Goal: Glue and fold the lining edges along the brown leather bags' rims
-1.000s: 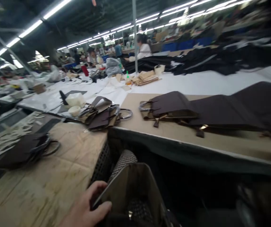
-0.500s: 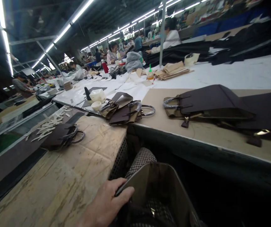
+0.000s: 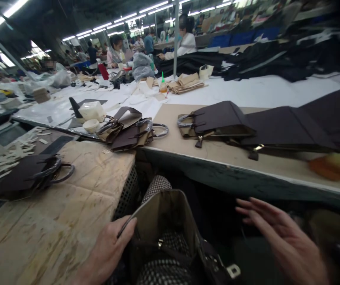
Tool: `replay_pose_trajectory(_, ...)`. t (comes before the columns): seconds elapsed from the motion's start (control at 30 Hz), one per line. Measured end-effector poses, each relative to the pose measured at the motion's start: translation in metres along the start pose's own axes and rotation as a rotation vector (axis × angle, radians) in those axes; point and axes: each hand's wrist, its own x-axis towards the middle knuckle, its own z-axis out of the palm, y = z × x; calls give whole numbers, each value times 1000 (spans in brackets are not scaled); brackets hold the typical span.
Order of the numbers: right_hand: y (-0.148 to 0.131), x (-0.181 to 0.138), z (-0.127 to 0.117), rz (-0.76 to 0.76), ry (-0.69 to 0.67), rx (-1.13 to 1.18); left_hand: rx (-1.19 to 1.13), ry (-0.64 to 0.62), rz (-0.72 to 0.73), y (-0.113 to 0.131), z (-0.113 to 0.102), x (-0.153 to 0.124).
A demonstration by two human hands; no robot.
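An open dark brown handbag point(image 3: 150, 221) with an olive-brown inside rests over my checked lap point(image 3: 158, 184). My left hand point(image 3: 107, 241) pinches the left edge of its rim between thumb and fingers. A metal clasp point(image 3: 233, 270) shows at the bag's lower right. Off to the right of the bag, my right hand point(image 3: 285, 237) hovers with fingers stretched and nothing in them. The bag's bottom is out of view.
Brown handbags point(image 3: 217, 118) lie in a row on the right table. More bags point(image 3: 131, 130) are piled at the corner beside a white tub point(image 3: 91, 126). Another bag point(image 3: 24, 174) lies on the worn left board point(image 3: 78, 213). An orange-yellow blurred object point(image 3: 336, 165) sits at right.
My right hand has come into view at the right, open. The view has turned right, bringing in more bags and the orange-yellow object. My left hand still grips the bag's rim.
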Motion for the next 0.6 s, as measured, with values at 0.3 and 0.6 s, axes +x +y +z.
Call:
replay_pose_trajectory(0.3, -45, -87, 45, -67, -744, -199, 14, -138, 85, -1, -35, 41)
replay_pose_trajectory(0.6, -49, -27, 91, 76, -742, -247, -359, -184, 59, 40, -60, 108)
